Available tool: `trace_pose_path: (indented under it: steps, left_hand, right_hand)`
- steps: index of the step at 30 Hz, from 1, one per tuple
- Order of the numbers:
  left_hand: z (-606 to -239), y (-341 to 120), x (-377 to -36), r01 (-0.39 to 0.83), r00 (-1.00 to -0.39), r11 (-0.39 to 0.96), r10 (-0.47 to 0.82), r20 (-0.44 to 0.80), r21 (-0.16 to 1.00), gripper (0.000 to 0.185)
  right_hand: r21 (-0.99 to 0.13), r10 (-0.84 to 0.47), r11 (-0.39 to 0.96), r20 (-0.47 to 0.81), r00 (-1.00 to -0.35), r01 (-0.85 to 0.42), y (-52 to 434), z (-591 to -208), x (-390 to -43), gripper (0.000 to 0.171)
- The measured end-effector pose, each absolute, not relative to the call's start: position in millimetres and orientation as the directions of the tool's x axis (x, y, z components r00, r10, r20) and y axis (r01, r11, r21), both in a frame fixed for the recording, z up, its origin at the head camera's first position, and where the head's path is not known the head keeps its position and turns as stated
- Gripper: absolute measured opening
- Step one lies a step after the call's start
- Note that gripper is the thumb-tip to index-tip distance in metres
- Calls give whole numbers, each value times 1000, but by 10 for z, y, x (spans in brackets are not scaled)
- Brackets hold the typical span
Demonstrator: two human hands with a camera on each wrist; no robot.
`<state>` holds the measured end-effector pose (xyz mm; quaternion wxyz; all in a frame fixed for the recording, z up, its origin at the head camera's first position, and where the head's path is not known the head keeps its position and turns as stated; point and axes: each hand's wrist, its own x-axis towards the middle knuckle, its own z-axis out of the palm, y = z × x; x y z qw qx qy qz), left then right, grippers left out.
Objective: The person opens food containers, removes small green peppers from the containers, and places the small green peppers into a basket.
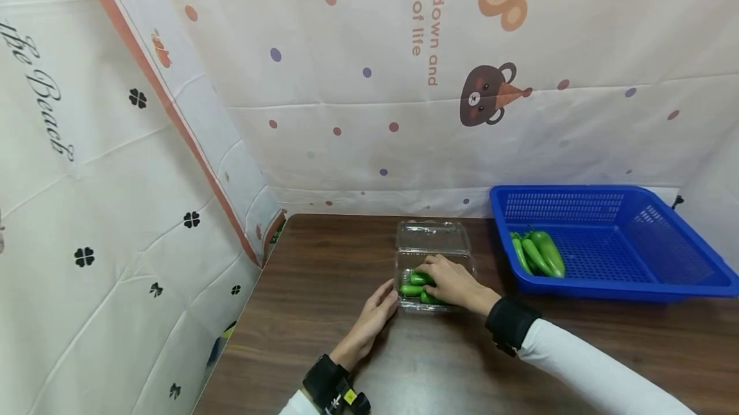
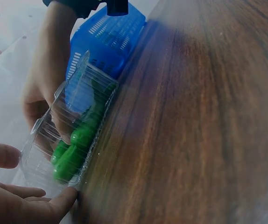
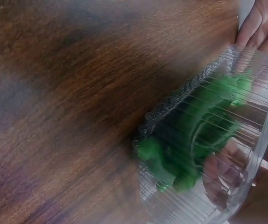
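A clear plastic clamshell box [image 1: 434, 260] stands on the brown table with its lid [image 1: 433, 237] folded back. Green peppers [image 1: 412, 288] lie inside it. My right hand [image 1: 456, 283] reaches down into the box, its fingers curled on a green pepper [image 1: 420, 278]. My left hand [image 1: 376, 313] rests with straight fingers against the box's left side. In the left wrist view the box [image 2: 73, 126] and its peppers [image 2: 73, 151] sit beside my left hand's fingers [image 2: 54, 203]. The right wrist view shows the peppers [image 3: 194, 130] blurred through the plastic, with my right fingertips [image 3: 222, 175] behind it.
A blue plastic basket [image 1: 612, 210] sits at the right of the table with a few green peppers [image 1: 539, 253] in its left end. Printed cloth screens close off the back and left. The table's left edge [image 1: 231, 344] runs near my left arm.
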<state>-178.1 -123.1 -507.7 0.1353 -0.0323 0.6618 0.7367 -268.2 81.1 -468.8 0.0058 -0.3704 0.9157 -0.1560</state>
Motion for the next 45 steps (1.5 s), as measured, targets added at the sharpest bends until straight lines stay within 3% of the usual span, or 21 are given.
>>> trace_pose_path:
  steps: [6, 13, 20, 26, 34, 45]
  left_hand:
    - [-5092, -1224, -1779, -241, -962, -74, 147, -229, 968, 63]
    - [-5106, -1215, -1771, -234, -965, -85, 142, -221, 969, 61]
    - [-5126, -1217, -1769, -252, -961, -65, 137, -241, 966, 62]
    - [-5136, -1210, -1762, -241, -964, -67, 135, -231, 968, 62]
    - [-5135, -1220, -1772, -233, -964, -52, 143, -224, 971, 61]
    - [-5134, -1226, -1772, -219, -967, -60, 144, -209, 974, 61]
  right_hand:
    - [-233, -689, 687, 92, -719, -688, 804, -4692, -2682, 38]
    - [-184, -725, 645, 160, -670, -742, 806, -4716, -2738, 39]
    - [-203, -765, 612, 94, -638, -764, 782, -4706, -2762, 41]
    - [-177, -752, 639, 62, -656, -748, 761, -4716, -2782, 45]
    - [-261, -737, 665, -73, -672, -700, 733, -4715, -2829, 38]
    - [-302, -733, 660, -58, -678, -688, 760, -4651, -2864, 48]
